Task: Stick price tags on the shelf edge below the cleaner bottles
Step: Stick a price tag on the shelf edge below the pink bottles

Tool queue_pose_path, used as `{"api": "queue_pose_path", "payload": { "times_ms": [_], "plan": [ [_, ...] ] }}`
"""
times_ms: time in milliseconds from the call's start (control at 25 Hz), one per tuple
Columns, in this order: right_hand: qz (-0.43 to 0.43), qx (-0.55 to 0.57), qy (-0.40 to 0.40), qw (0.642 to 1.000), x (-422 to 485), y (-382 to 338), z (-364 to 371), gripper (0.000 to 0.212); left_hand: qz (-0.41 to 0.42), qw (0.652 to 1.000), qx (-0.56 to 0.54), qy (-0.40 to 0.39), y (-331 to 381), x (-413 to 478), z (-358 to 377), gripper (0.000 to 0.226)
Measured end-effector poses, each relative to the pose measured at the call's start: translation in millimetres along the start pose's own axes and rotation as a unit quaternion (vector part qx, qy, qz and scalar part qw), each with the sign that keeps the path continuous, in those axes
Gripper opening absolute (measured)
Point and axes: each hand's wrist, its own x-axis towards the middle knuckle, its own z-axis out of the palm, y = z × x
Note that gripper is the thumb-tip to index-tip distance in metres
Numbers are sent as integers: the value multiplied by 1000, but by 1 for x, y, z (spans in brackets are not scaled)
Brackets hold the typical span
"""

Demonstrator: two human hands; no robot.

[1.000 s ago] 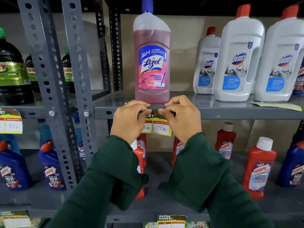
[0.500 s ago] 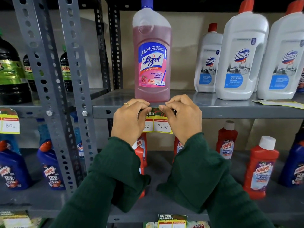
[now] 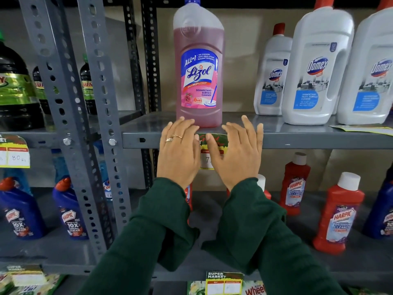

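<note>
A pink Lizol cleaner bottle (image 3: pixel 198 67) stands upright on the grey shelf (image 3: pixel 308 140). Directly below it, a yellow price tag (image 3: pixel 209 155) with a green top hangs on the shelf's front edge; only its middle strip shows between my hands. My left hand (image 3: pixel 177 154) lies flat with fingers spread over the tag's left part, fingertips over the shelf lip. My right hand (image 3: pixel 236 152) is flat too, fingers apart, thumb pressing the tag's top against the edge. Neither hand grips anything.
Three white Domex bottles (image 3: pixel 319 67) stand to the right, with loose tag sheets (image 3: pixel 365 129) lying on the shelf beside them. Red and blue Harpic bottles (image 3: pixel 338 213) fill the shelf below. Another tag (image 3: pixel 14 154) hangs at left, one more (image 3: pixel 224 283) below. Grey uprights (image 3: pixel 100 103) stand left.
Both hands have opened from pinched, curled fingers at the tag's top to flat, spread palms laid over the tag and the shelf edge.
</note>
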Motion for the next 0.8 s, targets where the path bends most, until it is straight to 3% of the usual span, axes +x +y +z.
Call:
{"api": "queue_pose_path", "payload": {
  "times_ms": [160, 320, 600, 800],
  "plan": [
    [16, -7, 31, 999, -5, 4, 4, 53, -57, 993, 88, 48, 6, -4, 14, 39],
    [46, 65, 75, 994, -5, 4, 12, 61, -80, 988, 87, 101, 2, -6, 19, 44],
    [9, 124, 142, 982, -5, 6, 21, 33, -54, 990, 20, 131, -7, -3, 11, 25],
    [14, 138, 145, 980, -4, 5, 17, 19, -46, 989, -23, 135, -15, -2, 2, 21]
  ]
}}
